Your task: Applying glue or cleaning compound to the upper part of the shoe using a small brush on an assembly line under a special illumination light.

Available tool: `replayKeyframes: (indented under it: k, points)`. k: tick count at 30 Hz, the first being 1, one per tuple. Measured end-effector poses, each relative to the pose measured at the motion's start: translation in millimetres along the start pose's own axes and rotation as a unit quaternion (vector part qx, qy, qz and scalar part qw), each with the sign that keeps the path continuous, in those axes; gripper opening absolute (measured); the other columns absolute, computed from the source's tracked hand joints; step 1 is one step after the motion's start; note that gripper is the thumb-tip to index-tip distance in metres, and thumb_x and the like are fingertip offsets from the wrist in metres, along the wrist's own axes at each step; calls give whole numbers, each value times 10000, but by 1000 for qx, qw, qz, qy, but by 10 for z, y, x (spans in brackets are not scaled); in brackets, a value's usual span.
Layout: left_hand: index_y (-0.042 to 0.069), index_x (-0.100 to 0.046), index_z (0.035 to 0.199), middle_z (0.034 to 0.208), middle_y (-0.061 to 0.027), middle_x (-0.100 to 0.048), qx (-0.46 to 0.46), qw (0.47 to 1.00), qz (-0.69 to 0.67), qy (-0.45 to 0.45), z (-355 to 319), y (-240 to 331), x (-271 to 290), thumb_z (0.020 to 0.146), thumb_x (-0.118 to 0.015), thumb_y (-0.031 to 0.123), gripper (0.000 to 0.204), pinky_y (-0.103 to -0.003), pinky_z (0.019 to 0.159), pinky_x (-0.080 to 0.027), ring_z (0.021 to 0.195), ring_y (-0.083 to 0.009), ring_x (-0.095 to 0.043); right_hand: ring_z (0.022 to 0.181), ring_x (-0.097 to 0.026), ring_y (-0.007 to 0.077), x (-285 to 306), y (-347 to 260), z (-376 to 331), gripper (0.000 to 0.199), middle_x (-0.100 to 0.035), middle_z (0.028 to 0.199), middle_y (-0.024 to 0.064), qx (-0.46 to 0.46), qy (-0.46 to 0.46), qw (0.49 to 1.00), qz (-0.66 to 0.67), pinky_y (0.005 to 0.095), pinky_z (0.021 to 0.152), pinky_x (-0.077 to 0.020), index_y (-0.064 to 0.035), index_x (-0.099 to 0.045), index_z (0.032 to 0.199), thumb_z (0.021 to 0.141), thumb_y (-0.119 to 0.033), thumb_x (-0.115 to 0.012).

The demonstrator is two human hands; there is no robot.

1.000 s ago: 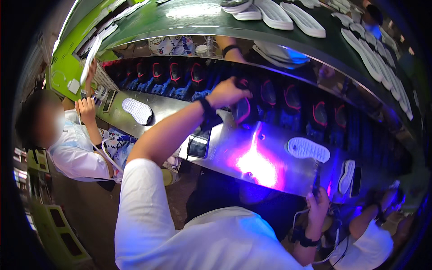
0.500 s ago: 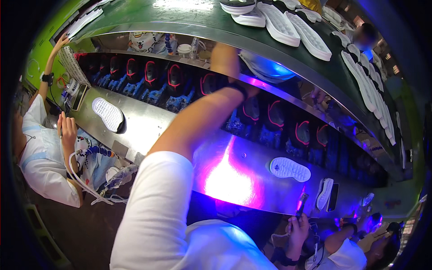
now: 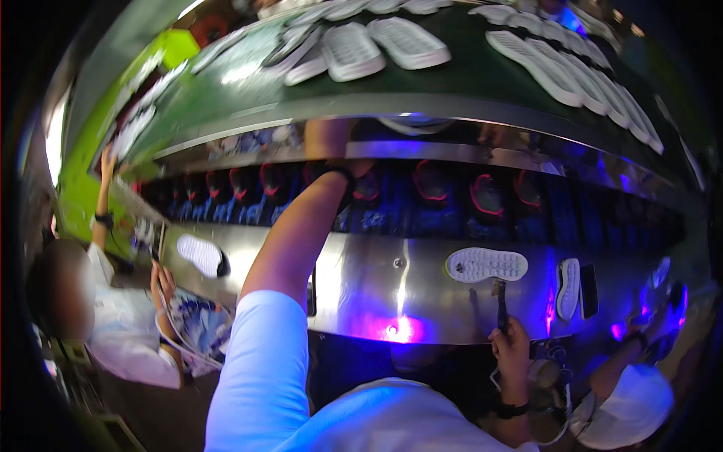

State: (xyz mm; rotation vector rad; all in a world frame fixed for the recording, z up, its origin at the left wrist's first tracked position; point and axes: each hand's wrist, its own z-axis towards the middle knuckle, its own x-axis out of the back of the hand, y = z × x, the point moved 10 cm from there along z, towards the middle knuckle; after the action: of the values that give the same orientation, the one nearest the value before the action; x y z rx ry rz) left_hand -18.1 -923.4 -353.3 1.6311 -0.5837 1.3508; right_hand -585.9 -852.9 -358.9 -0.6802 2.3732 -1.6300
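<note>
My right hand [image 3: 512, 343] pinches brush [image 3: 502, 307] just nearside of white sole [image 3: 488, 265]; left hand [image 3: 361, 167] beyond-left of sole, can't tell grip. Sole lies loose, apart from dark uppers [image 3: 486, 197].

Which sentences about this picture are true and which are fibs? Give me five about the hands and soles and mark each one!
1. The right hand holds a dark-handled brush. True.
2. The left hand rests on a white sole. False: the left hand is up by the dark, red-outlined pieces.
3. A white sole lies on the metal bench. True.
4. The upper soles sit on a red surface. False: the upper soles sit on a green surface.
5. A black band is at the left wrist. True.
</note>
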Motion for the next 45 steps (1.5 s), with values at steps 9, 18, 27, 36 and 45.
replayKeyframes:
  k: [9, 18, 27, 36, 45]
  points:
    - [102, -624, 1282, 1286, -184, -644, -160, 982, 85, 58, 952, 1304, -373, 900, -552, 487, 547, -463, 1017, -465, 1227, -347, -592, 716, -590, 108, 310, -84, -178, 341, -658, 878, 53, 58, 43, 997, 25, 254, 648, -481, 28, -580, 1259, 933, -46, -646]
    - [85, -633, 1268, 1269, -206, -648, -179, 965, 118, 149, 553, 1007, -451, 895, -573, 463, 535, -459, 1007, -471, 1215, -360, -598, 826, -656, 170, 412, -101, -372, 344, -694, 926, 128, 118, 43, 992, -31, 318, 785, -521, -4, -609, 1245, 925, -112, -674]
    - [2, -706, 1068, 969, -134, -727, 55, 982, -33, -177, 604, 429, -1400, 841, -720, 442, 496, -348, 510, -563, 622, -221, -709, 807, -649, 142, 503, -166, -459, 321, -696, 907, 107, 131, 82, 988, -3, 301, 756, -516, 7, -627, 1220, 916, -86, -674]
    - [73, -647, 1122, 946, -75, -717, 189, 605, -762, -132, -1854, 1269, -266, 956, -622, 232, 232, -302, 686, -581, 811, -186, -719, 624, -508, 41, 353, -31, -431, 363, -607, 787, -27, 155, 65, 985, 25, 225, 579, -437, -23, -613, 1304, 942, -46, -620]
    - [26, -529, 1263, 1137, -109, -666, -97, 923, -371, 27, -3092, 1339, 381, 634, -930, 197, 766, -366, 908, -552, 1034, -215, -668, 996, -628, 135, -444, -292, -287, 414, -658, 1185, 73, 166, -45, 985, 20, 277, 915, -495, 18, -586, 1347, 945, -53, -653]
